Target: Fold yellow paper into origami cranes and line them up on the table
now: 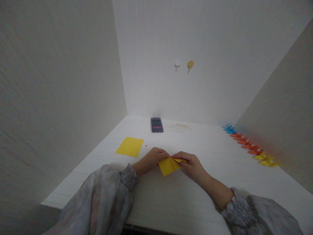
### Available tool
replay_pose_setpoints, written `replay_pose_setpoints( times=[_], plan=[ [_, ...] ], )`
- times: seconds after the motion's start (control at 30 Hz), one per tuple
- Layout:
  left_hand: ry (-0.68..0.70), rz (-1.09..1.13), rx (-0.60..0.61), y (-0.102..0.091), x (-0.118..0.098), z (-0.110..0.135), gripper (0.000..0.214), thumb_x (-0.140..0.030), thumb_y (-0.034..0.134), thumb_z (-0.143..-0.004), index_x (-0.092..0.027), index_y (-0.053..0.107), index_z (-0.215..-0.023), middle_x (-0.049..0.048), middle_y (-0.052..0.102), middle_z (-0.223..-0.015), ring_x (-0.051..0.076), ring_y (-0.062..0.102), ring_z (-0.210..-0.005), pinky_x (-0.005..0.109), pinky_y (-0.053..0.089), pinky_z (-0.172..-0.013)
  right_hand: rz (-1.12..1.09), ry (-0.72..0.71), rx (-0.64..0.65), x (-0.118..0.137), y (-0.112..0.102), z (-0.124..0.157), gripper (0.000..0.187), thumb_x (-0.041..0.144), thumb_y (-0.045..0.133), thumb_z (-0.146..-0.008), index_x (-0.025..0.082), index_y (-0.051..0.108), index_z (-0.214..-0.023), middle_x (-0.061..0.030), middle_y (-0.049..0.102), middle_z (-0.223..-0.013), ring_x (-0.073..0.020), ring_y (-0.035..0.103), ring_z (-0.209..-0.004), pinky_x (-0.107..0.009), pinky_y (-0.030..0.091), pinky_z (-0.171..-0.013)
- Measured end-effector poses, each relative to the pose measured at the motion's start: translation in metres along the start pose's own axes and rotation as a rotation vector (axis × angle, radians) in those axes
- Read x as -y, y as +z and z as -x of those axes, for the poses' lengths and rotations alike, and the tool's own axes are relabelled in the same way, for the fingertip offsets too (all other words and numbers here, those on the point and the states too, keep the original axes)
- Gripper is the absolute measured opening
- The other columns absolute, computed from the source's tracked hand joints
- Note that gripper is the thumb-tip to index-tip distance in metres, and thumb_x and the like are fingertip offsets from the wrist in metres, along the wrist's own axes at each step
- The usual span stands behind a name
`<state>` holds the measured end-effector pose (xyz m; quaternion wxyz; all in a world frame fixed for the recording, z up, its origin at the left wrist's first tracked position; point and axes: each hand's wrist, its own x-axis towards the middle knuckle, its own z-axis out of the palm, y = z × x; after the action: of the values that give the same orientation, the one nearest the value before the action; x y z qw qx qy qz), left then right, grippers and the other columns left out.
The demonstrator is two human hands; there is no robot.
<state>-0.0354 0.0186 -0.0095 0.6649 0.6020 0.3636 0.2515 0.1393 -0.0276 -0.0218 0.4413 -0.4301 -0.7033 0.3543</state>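
Observation:
A partly folded sheet of yellow origami paper (168, 166) is held between both hands above the near part of the white table. My left hand (155, 156) pinches its upper left edge. On the other side, my right hand (190, 163) grips the paper's right part, where a narrow folded flap shows between thumb and fingers. The fingertips of both hands almost meet at the top of the paper. Some fingers are hidden behind the sheet. A flat yellow paper square (130, 147) lies on the table to the left of my left hand.
Folded paper cranes in blue (230, 129), orange (246, 142) and yellow (266, 159) line the table's right side by the wall. A dark, pixelated block (156, 125) sits at the back. Two hooks, white (177, 65) and yellow (190, 64), are on the back wall. Walls enclose both sides.

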Motion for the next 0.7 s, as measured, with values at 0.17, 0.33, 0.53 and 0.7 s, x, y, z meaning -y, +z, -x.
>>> replay_pose_setpoints(
  times=[0.17,0.33,0.53,0.7],
  plan=[
    [0.025,0.073,0.013,-0.0019,0.0045,-0.002,0.016,-0.027,0.053,-0.065,-0.014,0.06,-0.065,0.0004,0.054,-0.055,0.01,0.045,-0.049,0.022,0.031,-0.049,0.033,-0.102,0.025,0.001,-0.002,-0.0002,0.023,0.016,0.049,-0.073,0.022,0.064,-0.089,-0.0038,0.061,-0.082,-0.0156,0.056,-0.077,-0.028,0.044,-0.069],
    [0.045,0.134,0.052,-0.0012,0.0041,-0.0013,0.015,-0.026,0.052,-0.066,-0.014,0.061,-0.067,0.0011,0.055,-0.057,0.01,0.046,-0.05,0.022,0.032,-0.051,0.032,-0.163,0.058,0.0015,-0.0028,0.0001,0.024,0.018,0.049,-0.075,0.025,0.063,-0.093,-0.0043,0.058,-0.084,-0.0157,0.055,-0.078,-0.029,0.044,-0.07],
    [0.032,0.105,0.039,-0.0015,0.0047,-0.002,0.018,-0.031,0.056,-0.065,-0.013,0.061,-0.067,0.0009,0.055,-0.057,0.01,0.047,-0.051,0.021,0.034,-0.05,0.04,-0.159,0.059,0.0043,-0.0021,0.0002,0.023,0.02,0.048,-0.077,0.025,0.063,-0.093,-0.0045,0.056,-0.085,-0.0159,0.054,-0.078,-0.029,0.043,-0.069],
    [0.028,0.099,0.018,-0.0011,0.0041,-0.0018,0.024,-0.035,0.06,-0.063,-0.012,0.059,-0.066,-0.0001,0.054,-0.055,0.009,0.047,-0.05,0.021,0.034,-0.05,0.006,-0.143,0.073,0.0052,-0.002,0.002,0.024,0.022,0.049,-0.076,0.025,0.062,-0.096,-0.0047,0.055,-0.087,-0.0156,0.054,-0.077,-0.027,0.043,-0.066]
  ],
)
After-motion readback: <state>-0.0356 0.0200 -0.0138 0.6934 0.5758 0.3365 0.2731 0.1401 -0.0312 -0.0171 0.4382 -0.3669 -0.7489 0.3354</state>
